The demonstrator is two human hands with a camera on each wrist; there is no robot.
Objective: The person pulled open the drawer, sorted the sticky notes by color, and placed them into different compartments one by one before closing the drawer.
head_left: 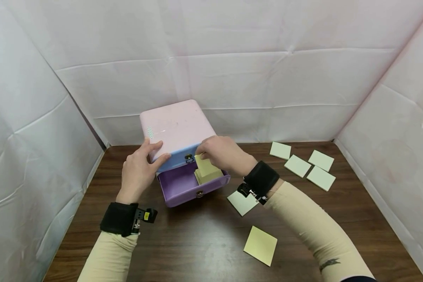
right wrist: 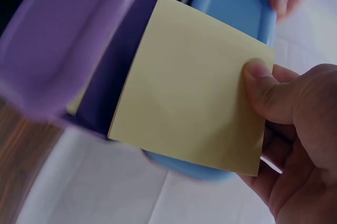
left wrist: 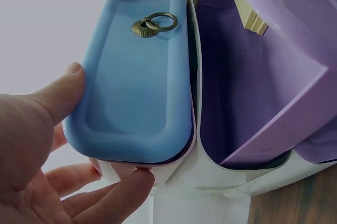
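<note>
Nearest on the dark wooden table (head_left: 197, 243) lies a loose yellow pad (head_left: 260, 245), with a paler one (head_left: 242, 203) just beyond it beside the right wrist. Farther in, the purple drawer (head_left: 183, 184) stands pulled out of the pink box (head_left: 176, 127), a stack of pads (head_left: 208, 175) at its right end. Over that stack the right hand (head_left: 222, 152) pinches a yellow sticky pad (right wrist: 195, 87) between thumb and fingers; whether it touches the stack is hard to tell. The left hand (head_left: 139, 170) rests on the box's left corner beside the closed blue drawer (left wrist: 134, 71), fingers fairly straight. Four pale pads (head_left: 303, 164) lie far right.
</note>
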